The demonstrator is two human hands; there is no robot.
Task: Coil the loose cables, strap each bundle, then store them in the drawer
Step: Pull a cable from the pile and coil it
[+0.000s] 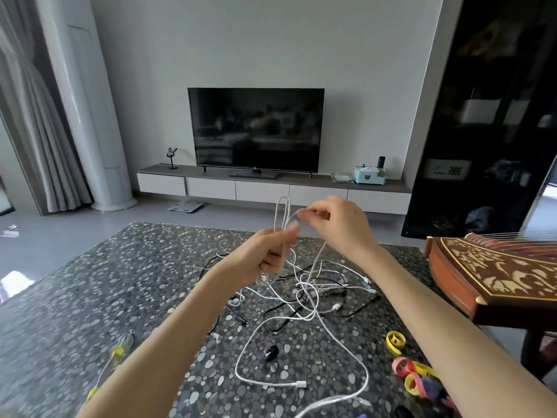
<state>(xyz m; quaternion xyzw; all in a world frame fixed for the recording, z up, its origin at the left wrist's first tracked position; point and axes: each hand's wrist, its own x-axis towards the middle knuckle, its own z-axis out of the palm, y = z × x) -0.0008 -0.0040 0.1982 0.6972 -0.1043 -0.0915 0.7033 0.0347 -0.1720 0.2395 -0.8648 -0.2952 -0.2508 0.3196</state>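
Note:
My left hand (pixel 265 254) grips a folded bunch of white cable (pixel 281 217) above the pebble-patterned table (pixel 126 282); its loops stick up past my fingers. My right hand (pixel 337 224) pinches a strand of the same white cable just to the right of the loops. The rest of that cable trails down into a tangle of white and black cables (pixel 313 291) on the table. A long white cable with a plug end (pixel 301 384) lies nearer to me. Coloured straps (pixel 413 378) lie at the table's right edge, and one yellow strap (pixel 395 341) is rolled up.
A strapped cable with yellow ties (pixel 116 352) lies at the left, partly behind my forearm. A small black and purple adapter (pixel 269 352) sits mid-table. A wooden zither (pixel 494 276) stands at the right. Across the floor a TV (pixel 256 131) stands on a low drawer cabinet (pixel 262 190).

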